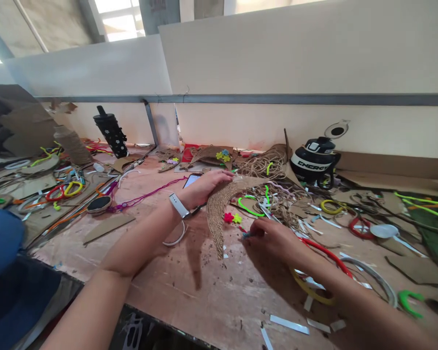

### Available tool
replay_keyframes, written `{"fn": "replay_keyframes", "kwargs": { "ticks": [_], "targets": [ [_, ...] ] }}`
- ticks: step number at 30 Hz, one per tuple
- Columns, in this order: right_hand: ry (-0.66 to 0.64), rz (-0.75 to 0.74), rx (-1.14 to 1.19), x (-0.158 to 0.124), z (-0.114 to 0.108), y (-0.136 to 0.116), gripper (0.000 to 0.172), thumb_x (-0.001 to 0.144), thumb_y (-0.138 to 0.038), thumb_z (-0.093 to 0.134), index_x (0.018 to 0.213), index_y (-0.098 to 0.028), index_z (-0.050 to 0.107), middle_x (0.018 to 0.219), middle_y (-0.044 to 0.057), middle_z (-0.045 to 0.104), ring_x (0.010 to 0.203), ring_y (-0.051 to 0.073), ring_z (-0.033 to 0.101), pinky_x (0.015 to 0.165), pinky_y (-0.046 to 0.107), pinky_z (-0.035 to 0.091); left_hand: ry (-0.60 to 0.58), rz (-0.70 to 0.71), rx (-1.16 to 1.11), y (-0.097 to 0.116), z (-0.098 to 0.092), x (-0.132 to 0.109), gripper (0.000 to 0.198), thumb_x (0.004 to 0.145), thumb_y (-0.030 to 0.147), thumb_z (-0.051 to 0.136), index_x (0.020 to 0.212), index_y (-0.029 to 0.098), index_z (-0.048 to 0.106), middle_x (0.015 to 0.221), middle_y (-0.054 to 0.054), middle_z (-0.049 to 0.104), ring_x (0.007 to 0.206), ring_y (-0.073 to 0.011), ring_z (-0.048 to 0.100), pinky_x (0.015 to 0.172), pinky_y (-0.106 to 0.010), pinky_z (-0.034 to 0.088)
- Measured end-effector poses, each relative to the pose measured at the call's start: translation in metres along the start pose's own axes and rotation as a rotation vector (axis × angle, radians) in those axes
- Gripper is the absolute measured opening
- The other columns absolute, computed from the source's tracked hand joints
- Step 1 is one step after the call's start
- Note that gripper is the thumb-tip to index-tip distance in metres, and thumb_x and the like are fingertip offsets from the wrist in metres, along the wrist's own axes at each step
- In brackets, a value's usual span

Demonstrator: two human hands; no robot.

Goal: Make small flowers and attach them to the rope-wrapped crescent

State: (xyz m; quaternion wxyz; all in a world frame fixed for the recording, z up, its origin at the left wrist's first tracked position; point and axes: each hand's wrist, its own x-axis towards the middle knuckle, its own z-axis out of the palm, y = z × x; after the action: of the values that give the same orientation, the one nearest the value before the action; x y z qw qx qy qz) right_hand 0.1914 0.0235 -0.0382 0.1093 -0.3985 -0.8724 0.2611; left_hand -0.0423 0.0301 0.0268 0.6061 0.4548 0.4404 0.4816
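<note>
nearest, on the near side of the right hand, white strips [289,324] lay scattered on the table [175,291]; well to the left of the left forearm showed another person's blue garment [3,238]; the right hand [272,238] was low over the tabletop, its fingers drawn narrowly together, a small blue bit [246,235] at their tips, though i could not tell whether they gripped it; a red curved piece [326,252] lay just right of that wrist; a red flower [228,218] and a yellow flower [237,218] lay near its fingertips, to the left; between the two hands stood the twine-covered crescent [216,211], tilted, its narrow tip toward the wearer; the left hand [217,180] held its upper part, fingers nearly straight and close together, a pale band [178,205] around the wrist; just left of that hand lay a phone [192,180]; past both hands was a heap of twine [259,166]; beyond the right hand stood a black bottle [314,163]; farther left, beyond the left hand, a dark tumbler [111,132] leaned; behind everything rose a pale panel [295,53].
</note>
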Motion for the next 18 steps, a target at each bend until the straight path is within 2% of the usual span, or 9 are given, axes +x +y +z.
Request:
{"fn": "replay_keyframes", "kwargs": {
  "ticks": [2, 5, 8, 10, 14, 18],
  "targets": [
    [-0.023, 0.033, 0.121, 0.003, -0.003, 0.005, 0.020, 0.082, -0.036, 0.057, 0.079, -0.017, 0.061, 0.076, 0.004, 0.064, 0.070, 0.018, 0.056, 0.063, 0.029, 0.042, 0.002, -0.044, -0.020, -0.013, -0.001, 0.000, 0.014, 0.072, 0.011, 0.059, 0.085, 0.013, 0.064, 0.079, -0.001, 0.066, 0.071, -0.0121, 0.059, 0.070, -0.024, 0.046],
    [-0.059, 0.112, 0.300, 0.007, -0.010, 0.012, 0.032, 0.082, -0.048, 0.056, 0.080, -0.016, 0.057, 0.064, -0.001, 0.061, 0.056, 0.013, 0.052, 0.049, 0.024, 0.036, 0.040, -0.114, -0.045, -0.032, -0.006, -0.005, 0.017, 0.072, 0.013, 0.061, 0.088, 0.012, 0.065, 0.086, -0.003, 0.067, 0.075, -0.0117, 0.061, 0.069, -0.022, 0.047],
    [-0.038, 0.258, 0.675, 0.010, -0.016, 0.017, 0.040, 0.067, -0.051, 0.074, 0.078, -0.016, 0.056, 0.063, -0.003, 0.061, 0.051, 0.009, 0.049, 0.047, 0.021, 0.032, 0.026, -0.161, -0.053, -0.047, -0.011, -0.011, 0.019, 0.071, 0.018, 0.064, 0.089, 0.014, 0.064, 0.085, -0.002, 0.067, 0.070, -0.0122, 0.061, 0.064, -0.023, 0.048],
    [0.005, 0.308, 0.817, 0.011, -0.018, 0.019, 0.046, 0.058, -0.048, 0.082, 0.082, -0.017, 0.058, 0.067, -0.002, 0.064, 0.053, 0.009, 0.052, 0.048, 0.021, 0.033, 0.004, -0.205, -0.050, -0.054, -0.012, -0.014, 0.018, 0.070, 0.020, 0.065, 0.087, 0.015, 0.063, 0.079, -0.002, 0.067, 0.066, -0.0134, 0.061, 0.063, -0.025, 0.049],
    [0.077, 0.294, 0.892, 0.011, -0.021, 0.020, 0.057, 0.054, -0.048, 0.085, 0.099, -0.020, 0.065, 0.074, -0.001, 0.068, 0.063, 0.012, 0.058, 0.054, 0.023, 0.038, 0.019, -0.236, -0.032, -0.062, -0.011, -0.015, 0.017, 0.068, 0.020, 0.067, 0.083, 0.016, 0.063, 0.073, 0.000, 0.065, 0.062, -0.0128, 0.060, 0.064, -0.025, 0.048],
    [0.155, 0.270, 0.905, 0.008, -0.027, 0.018, 0.046, 0.057, -0.050, 0.084, 0.088, -0.019, 0.070, 0.076, 0.002, 0.069, 0.066, 0.013, 0.057, 0.060, 0.026, 0.041, 0.018, -0.236, -0.024, -0.063, -0.008, -0.014, 0.018, 0.071, 0.023, 0.067, 0.087, 0.018, 0.062, 0.074, 0.001, 0.064, 0.063, -0.0139, 0.060, 0.063, -0.026, 0.047]
  ]
}}
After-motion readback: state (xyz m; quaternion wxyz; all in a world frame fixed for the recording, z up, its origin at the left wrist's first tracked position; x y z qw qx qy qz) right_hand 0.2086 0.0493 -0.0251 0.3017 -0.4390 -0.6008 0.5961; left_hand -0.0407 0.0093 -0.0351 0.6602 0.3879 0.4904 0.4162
